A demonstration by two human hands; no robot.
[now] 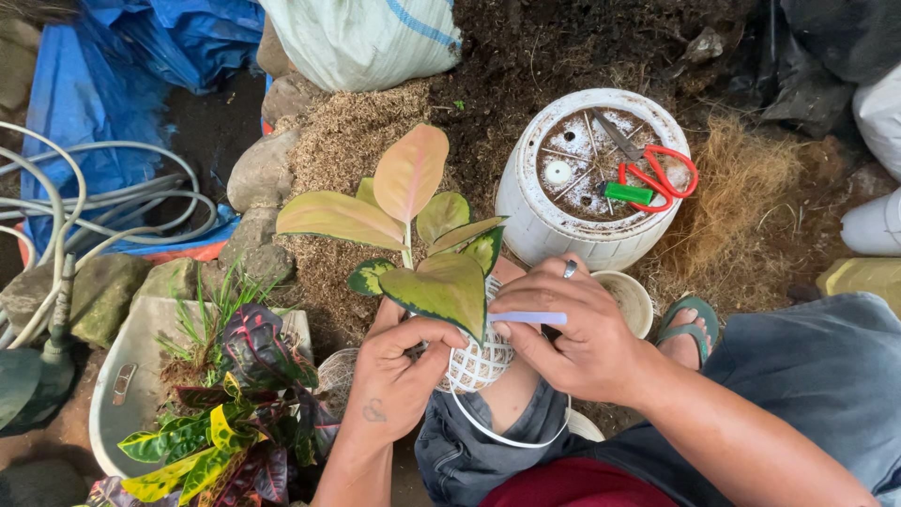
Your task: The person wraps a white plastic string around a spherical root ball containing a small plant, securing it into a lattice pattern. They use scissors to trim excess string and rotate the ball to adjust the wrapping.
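My left hand (399, 376) grips the side of a small white net-covered plant ball (479, 364) resting on my knee. Out of it grows a plant with pink, yellow and green leaves (413, 225). My right hand (577, 329), with a ring on one finger, pinches a flat pale lavender strip (530, 318) against the top of the ball. A loop of white cord (497, 434) hangs below the ball over my grey shorts.
An upturned white pot (601, 178) ahead carries red-handled scissors (662, 169) and a green lighter (627, 192). A small white cup (631, 299) stands by my sandalled foot (690, 324). Left: a croton plant (235, 413), stones, hoses (103, 207), blue tarp, white sack (361, 38).
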